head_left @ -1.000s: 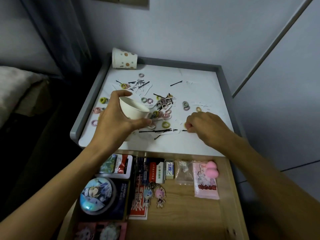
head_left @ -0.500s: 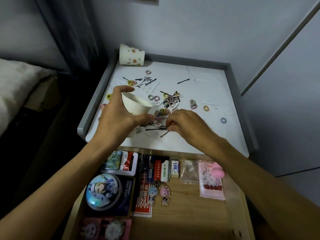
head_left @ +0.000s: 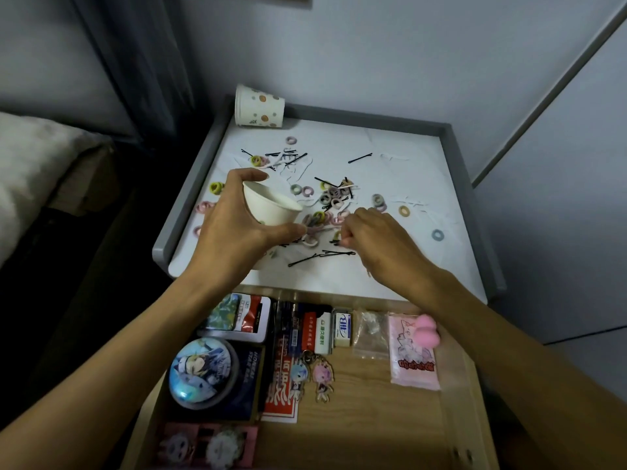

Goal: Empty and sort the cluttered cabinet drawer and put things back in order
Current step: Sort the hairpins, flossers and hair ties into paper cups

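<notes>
- I see the cabinet top [head_left: 407, 276], white with a raised grey rim, and the open drawer [head_left: 373, 422] below its near edge.
- My left hand [head_left: 234, 228] reaches in over the near-left corner, thumb and fingers wrapped around the white cup [head_left: 271, 206].
- My right hand [head_left: 376, 242] comes in over the near edge, knuckles up and fingers curled, with the tips bunched at the pile. I cannot tell whether they pinch anything.
- The white cup is plain paper, tilted with its mouth toward the far right, held above the top's left half.
- A spotted cup [head_left: 259, 106] lies on its side at the far-left corner.
- Pastel hair ties [head_left: 378, 200] are scattered mid-top, some just beyond my right fingertips.
- Black hairpins [head_left: 359, 158] lie among the ties, several beside my right hand near the near edge.
</notes>
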The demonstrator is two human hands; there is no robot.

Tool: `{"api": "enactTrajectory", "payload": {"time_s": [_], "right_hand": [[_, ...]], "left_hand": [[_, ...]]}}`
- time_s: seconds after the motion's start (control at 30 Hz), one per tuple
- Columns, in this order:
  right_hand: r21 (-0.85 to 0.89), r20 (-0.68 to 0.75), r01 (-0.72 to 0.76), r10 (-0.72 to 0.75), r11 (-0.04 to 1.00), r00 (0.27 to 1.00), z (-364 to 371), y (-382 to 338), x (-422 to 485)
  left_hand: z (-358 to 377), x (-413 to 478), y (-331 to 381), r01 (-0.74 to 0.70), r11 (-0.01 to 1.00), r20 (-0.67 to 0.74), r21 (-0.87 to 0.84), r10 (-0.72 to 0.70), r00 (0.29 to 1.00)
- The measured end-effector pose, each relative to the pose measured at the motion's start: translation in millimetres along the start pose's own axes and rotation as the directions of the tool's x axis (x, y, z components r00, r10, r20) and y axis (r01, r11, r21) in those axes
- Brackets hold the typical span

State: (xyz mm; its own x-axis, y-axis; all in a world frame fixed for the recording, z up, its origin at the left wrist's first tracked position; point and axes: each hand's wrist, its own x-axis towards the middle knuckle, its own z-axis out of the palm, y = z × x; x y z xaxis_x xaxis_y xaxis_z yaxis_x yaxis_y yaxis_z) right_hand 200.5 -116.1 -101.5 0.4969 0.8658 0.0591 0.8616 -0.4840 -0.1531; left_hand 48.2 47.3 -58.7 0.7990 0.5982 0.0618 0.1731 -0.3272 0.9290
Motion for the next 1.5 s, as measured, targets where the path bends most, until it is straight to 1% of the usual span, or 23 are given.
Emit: {"api": "enactTrajectory", "payload": {"time_s": [0.07, 0.13, 0.2, 0.27, 0.4, 0.53, 0.6, 0.7, 0.8, 0.87, 0.97, 1.03, 1.07, 1.1, 1.13, 1.17, 1.2, 1.23, 1.3, 1.33, 1.37, 1.43, 1.5], "right_hand": [[0.175, -0.026, -0.12, 0.126, 0.977, 0.992, -4.8, 2.0, 1.5], [0.328, -0.067, -0.193, 0.227, 0.925, 0.972, -9.3, 5.0, 3.2], [0.446, -0.132, -0.213, 0.3, 0.869, 0.945, -11.8, 8.5, 4.1], [0.532, -0.158, -0.226, 0.357, 0.816, 0.921, -13.6, 12.2, 4.2], [0.676, -0.127, -0.267, 0.465, 0.687, 0.876, -18.0, 25.1, 3.3], [0.774, -0.054, -0.324, 0.566, 0.544, 0.823, -23.9, 36.7, 3.3], [0.799, -0.028, -0.342, 0.599, 0.495, 0.8, -25.0, 38.4, 3.6], [0.795, -0.029, -0.361, 0.625, 0.488, 0.78, -26.4, 39.8, 3.3], [0.768, -0.054, -0.374, 0.635, 0.519, 0.77, -27.0, 40.6, 3.5], [0.757, -0.07, -0.389, 0.658, 0.524, 0.75, -26.0, 43.1, 3.9], [0.801, -0.102, -0.347, 0.683, 0.487, 0.723, -32.5, 40.9, 4.1], [0.865, -0.12, -0.245, 0.656, 0.437, 0.745, -41.5, 33.7, 2.2], [0.883, -0.136, -0.186, 0.616, 0.43, 0.776, -46.2, 28.6, 0.7], [0.879, -0.16, -0.136, 0.552, 0.458, 0.818, -50.9, 22.9, -1.0], [0.844, -0.189, -0.098, 0.463, 0.527, 0.866, -53.8, 17.6, -1.8], [0.779, -0.215, -0.056, 0.351, 0.624, 0.911, -55.8, 12.0, -2.4], [0.697, -0.23, -0.002, 0.226, 0.717, 0.947, -56.5, 6.2, -2.2], [0.614, -0.231, 0.064, 0.101, 0.787, 0.968, -56.0, 0.1, -1.7], [0.476, -0.206, 0.19, -0.101, 0.859, 0.973, -50.9, -9.8, -0.4], [0.435, -0.175, 0.221, -0.159, 0.873, 0.972, -48.3, -14.6, -0.2], [0.413, -0.147, 0.233, -0.189, 0.88, 0.971, -46.3, -18.7, -0.9], [0.403, -0.124, 0.225, -0.191, 0.887, 0.974, -44.7, -23.0, -2.9], [0.439, -0.161, 0.208, -0.151, 0.874, 0.975, -44.7, -22.8, -4.6]], "left_hand": [[0.6, 0.7, -0.1, -0.003, 1.0, 0.001, -0.001, 0.003, 1.0], [1.7, 1.2, -0.7, -0.001, 1.0, 0.001, 0.003, 0.001, 1.0], [2.8, 1.5, -1.7, 0.003, 1.0, 0.008, 0.005, -0.003, 1.0], [3.8, 1.1, -3.1, 0.002, 1.0, 0.016, 0.012, -0.002, 1.0], [4.4, 0.5, -3.2, -0.002, 1.0, 0.028, 0.029, 0.001, 1.0], [6.4, 0.6, -4.6, 0.002, 0.999, 0.028, 0.036, -0.003, 1.0], [8.0, -0.3, -5.0, 0.001, 0.999, 0.038, 0.04, -0.003, 0.999], [10.2, -1.3, -5.6, 0.005, 0.999, 0.055, 0.036, -0.007, 0.998], [11.9, -2.0, -6.5, 0.004, 0.999, 0.062, 0.044, -0.007, 0.998], [13.2, -2.3, -5.8, 0.003, 0.999, 0.067, 0.047, -0.006, 0.998], [15.0, -3.5, -3.6, 0.011, 0.999, 0.078, 0.052, -0.015, 0.997], [17.2, -4.9, -2.3, 0.006, 0.997, 0.081, 0.079, -0.012, 0.997], [18.8, -6.0, -2.0, -0.006, 0.995, 0.085, 0.102, -0.002, 0.996], [20.5, -7.0, -1.8, -0.021, 0.992, 0.093, 0.123, 0.01, 0.996], [21.9, -8.6, -1.2, -0.037, 0.989, 0.105, 0.142, 0.022, 0.994], [23.7, -9.9, -0.9, -0.054, 0.986, 0.118, 0.16, 0.035, 0.992], [25.4, -10.9, -0.8, -0.076, 0.981, 0.132, 0.18, 0.052, 0.99], [26.9, -12.1, -0.6, -0.097, 0.975, 0.143, 0.198, 0.069, 0.987], [30.6, -14.4, -0.3, -0.132, 0.968, 0.174, 0.214, 0.095, 0.98], [32.4, -15.8, -0.2, -0.148, 0.965, 0.195, 0.216, 0.106, 0.975], [34.0, -17.3, 0.2, -0.164, 0.962, 0.217, 0.217, 0.116, 0.969], [35.5, -18.6, 0.8, -0.189, 0.958, 0.248, 0.215, 0.134, 0.959], [35.2, -17.3, 0.3, -0.197, 0.959, 0.25, 0.206, 0.143, 0.958]]}}
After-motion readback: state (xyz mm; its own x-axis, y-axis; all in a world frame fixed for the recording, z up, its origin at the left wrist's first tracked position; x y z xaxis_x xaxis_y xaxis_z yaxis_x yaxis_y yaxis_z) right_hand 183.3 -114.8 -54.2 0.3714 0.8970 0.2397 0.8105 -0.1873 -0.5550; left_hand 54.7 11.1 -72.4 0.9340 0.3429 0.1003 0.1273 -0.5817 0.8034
